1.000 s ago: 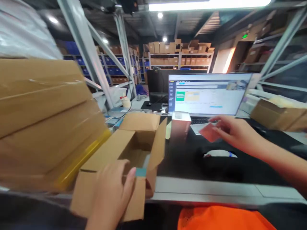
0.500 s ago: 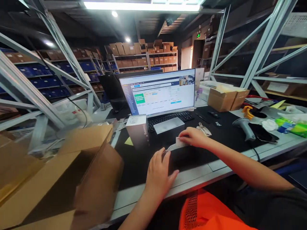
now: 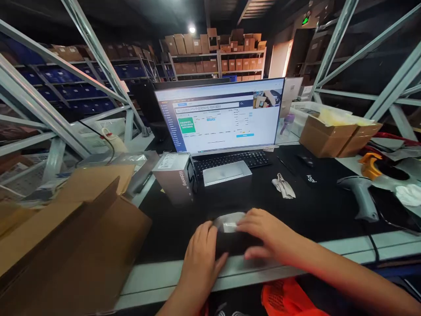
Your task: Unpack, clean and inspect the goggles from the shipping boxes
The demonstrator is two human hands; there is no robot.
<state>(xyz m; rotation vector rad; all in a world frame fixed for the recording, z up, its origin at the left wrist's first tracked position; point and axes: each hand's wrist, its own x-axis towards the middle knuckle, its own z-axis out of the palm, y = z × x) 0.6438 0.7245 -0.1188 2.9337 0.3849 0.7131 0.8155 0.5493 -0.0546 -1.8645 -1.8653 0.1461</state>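
Observation:
A dark object with a curved grey top lies at the near edge of the black desk mat; I cannot make out its kind. Across its top sits a small white label. My left hand is wrapped around the object's left side, thumb on the near side. Over the right end, my right hand has its fingers stretched onto the label and the thumb apart. Motion blurs those fingertips slightly. Beyond the hands are a tall printed box and an open, shallow white box part.
A large open cardboard box crowds the left. Ahead stand a monitor and a keyboard. A crumpled cloth, a mouse and a barcode scanner lie to the right, with small cartons behind.
The white label, formerly pinched in my right hand, now lies on the object's grey top. My right hand has let it go and spread over it. The camera view has shifted.

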